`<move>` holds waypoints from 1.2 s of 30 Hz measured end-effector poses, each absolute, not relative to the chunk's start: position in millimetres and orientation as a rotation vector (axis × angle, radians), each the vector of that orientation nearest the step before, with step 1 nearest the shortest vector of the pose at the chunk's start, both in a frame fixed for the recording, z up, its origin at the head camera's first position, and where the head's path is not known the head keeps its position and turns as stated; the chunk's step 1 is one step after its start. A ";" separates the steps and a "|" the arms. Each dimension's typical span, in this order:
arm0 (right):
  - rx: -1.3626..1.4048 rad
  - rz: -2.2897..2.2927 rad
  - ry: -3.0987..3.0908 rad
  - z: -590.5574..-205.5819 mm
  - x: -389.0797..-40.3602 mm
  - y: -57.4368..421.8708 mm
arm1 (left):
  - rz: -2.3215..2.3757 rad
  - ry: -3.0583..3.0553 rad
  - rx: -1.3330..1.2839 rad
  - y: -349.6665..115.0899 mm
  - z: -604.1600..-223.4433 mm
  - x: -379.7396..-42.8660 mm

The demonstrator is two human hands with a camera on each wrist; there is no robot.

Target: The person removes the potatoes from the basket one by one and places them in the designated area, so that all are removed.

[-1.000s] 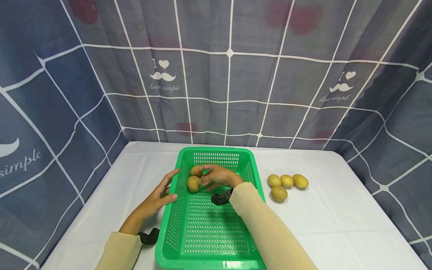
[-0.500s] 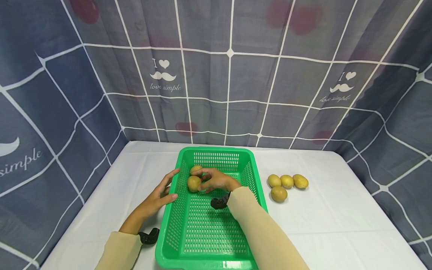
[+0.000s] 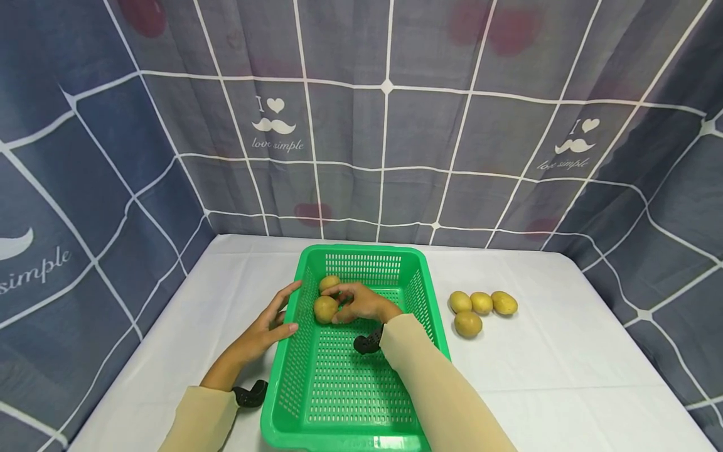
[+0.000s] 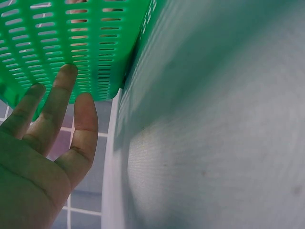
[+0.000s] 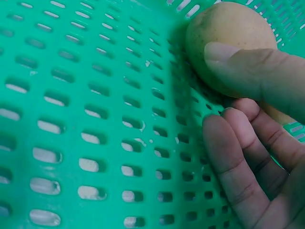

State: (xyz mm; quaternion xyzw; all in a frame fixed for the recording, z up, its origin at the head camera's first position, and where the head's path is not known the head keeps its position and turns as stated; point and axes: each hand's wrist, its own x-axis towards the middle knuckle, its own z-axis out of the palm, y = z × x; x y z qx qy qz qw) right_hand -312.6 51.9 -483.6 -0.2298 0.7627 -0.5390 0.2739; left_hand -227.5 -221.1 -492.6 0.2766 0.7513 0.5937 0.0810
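In the head view a potato (image 3: 325, 310) lies at the left side of the green basket (image 3: 361, 433). My right hand (image 3: 364, 303) reaches into the basket and pinches this potato between thumb and fingers. The right wrist view shows the thumb (image 5: 252, 67) pressed along the potato's side, with the other fingers bent below it. Just behind sits a second potato (image 3: 329, 284), partly covered by the hand. My left hand (image 3: 261, 329) rests against the basket's left rim, thumb tip at the edge. In the left wrist view its loosely extended fingers (image 4: 59, 95) touch the outer wall.
Several potatoes (image 3: 468, 324) lie in a group on the white tablecloth (image 3: 565, 364) to the right of the basket. A grey checked curtain (image 3: 350, 125) surrounds the table at the back and sides.
The right fingers have closed in from beside the front potato onto it, and the wrist has shifted slightly. The left hand and both potatoes in the basket keep their places.
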 end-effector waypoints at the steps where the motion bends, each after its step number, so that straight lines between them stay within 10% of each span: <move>1: -0.627 -1.440 2.059 -483.4 -312.7 51.7 | 1.778 2.239 0.833 -221.3 -492.5 -227.7; 36: -0.656 -1.367 2.100 -471.0 -309.4 49.8 | 1.833 2.142 0.868 -223.7 -495.5 -230.5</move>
